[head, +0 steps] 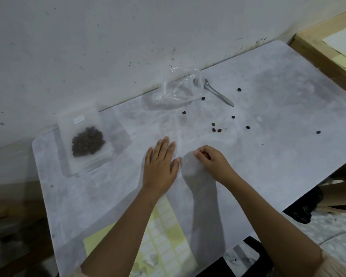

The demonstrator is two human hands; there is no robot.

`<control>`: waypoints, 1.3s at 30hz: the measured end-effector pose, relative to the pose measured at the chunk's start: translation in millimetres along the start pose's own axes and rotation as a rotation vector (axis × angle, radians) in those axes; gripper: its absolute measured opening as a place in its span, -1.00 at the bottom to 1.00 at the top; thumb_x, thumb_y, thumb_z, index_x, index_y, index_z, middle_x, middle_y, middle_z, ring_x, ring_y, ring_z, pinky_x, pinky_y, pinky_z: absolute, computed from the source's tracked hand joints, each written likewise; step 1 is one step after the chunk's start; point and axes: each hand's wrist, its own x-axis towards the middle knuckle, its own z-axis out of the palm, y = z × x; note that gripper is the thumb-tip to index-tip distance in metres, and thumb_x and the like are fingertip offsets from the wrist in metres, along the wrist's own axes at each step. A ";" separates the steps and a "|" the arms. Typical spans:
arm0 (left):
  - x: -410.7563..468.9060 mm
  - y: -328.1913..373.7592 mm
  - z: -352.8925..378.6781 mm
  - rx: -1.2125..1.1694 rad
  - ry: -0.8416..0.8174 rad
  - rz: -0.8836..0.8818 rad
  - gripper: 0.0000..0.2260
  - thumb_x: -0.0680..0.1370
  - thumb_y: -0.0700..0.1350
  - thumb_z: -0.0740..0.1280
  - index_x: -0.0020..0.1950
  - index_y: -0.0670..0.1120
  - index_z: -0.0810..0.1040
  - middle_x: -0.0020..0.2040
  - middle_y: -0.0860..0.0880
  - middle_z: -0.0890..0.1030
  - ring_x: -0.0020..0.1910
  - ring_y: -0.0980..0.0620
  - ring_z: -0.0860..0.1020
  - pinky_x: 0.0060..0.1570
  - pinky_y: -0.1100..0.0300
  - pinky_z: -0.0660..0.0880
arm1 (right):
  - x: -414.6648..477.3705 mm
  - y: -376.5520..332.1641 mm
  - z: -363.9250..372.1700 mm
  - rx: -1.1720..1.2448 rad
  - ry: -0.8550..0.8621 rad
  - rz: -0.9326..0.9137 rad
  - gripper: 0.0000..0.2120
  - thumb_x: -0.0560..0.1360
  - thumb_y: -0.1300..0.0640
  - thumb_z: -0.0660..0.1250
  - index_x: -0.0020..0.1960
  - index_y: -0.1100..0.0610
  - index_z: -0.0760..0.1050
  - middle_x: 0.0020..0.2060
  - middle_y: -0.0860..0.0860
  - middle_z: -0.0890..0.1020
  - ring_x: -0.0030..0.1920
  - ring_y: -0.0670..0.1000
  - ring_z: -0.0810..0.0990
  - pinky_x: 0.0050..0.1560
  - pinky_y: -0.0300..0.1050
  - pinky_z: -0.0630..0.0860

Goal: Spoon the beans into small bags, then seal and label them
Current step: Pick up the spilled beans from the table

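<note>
One bag (86, 140) looks filled and labelled, lying left of the spread left grip (160, 162). The right grip (210, 160) curls; pinching what, I cannot tell. Loose beans (216, 129) beyond it lie unbagged.

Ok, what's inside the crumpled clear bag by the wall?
The bowl of the spoon shows through the clear bag, handle sticking out; inside or underneath, I cannot tell. No beans visible in it.
</note>
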 end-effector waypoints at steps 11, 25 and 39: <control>42.2 13.9 3.1 -0.053 0.055 -0.118 -0.46 0.55 0.12 -0.09 0.47 -0.02 0.28 0.53 -0.01 0.18 0.51 0.04 0.09 0.45 0.09 -0.08 | 46.0 -20.3 -11.3 1.150 -0.042 0.321 -0.77 0.57 0.26 0.06 -0.23 0.20 0.37 -0.38 0.03 0.39 -0.39 -0.07 0.32 -0.42 -0.27 0.27; 75.4 28.1 9.3 0.056 0.151 -0.354 -0.55 0.61 0.06 0.01 0.43 -0.06 0.36 0.47 -0.04 0.31 0.46 0.01 0.25 0.41 0.06 0.12 | 150.0 -25.1 -36.9 -0.117 -0.072 -0.183 -0.94 0.46 0.22 0.38 -0.19 0.15 0.53 -0.32 -0.09 0.48 -0.33 -0.18 0.39 -0.23 -0.55 0.34; 76.7 27.8 9.2 0.032 0.162 -0.366 -0.58 0.61 0.06 0.03 0.43 -0.01 0.35 0.48 0.00 0.29 0.47 0.05 0.21 0.42 0.12 0.05 | 169.1 -22.1 -23.1 -0.323 -0.181 -0.291 -0.90 0.50 0.20 0.32 -0.09 0.26 0.50 -0.13 0.04 0.46 -0.14 -0.01 0.46 -0.01 -0.19 0.42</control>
